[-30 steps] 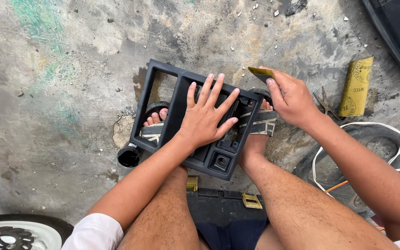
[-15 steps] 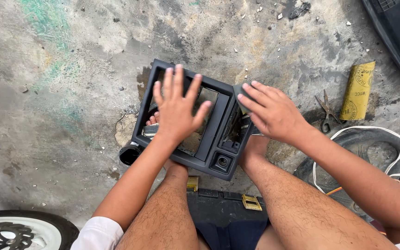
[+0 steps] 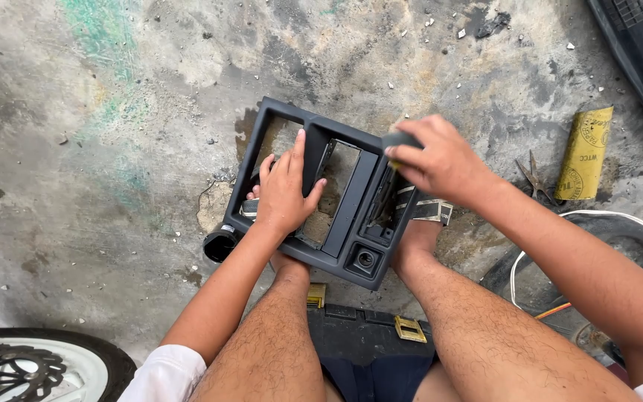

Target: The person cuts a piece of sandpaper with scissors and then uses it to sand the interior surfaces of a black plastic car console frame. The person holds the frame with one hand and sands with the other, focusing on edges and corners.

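Seated on a stained concrete floor, a person steadies a dark plastic console panel across the feet, left hand spread flat, gripping nothing. The right hand is clenched on a small sanding pad at the panel's right frame; rubbing that edge appears underway, calling next for firm, even strokes.

1. Soft, even daylight, bright without glare.
2. Faint shadows sit under the black plastic console frame on the grey stained concrete floor.
3. Focus sharp throughout; slight wide-angle stretch at edges.
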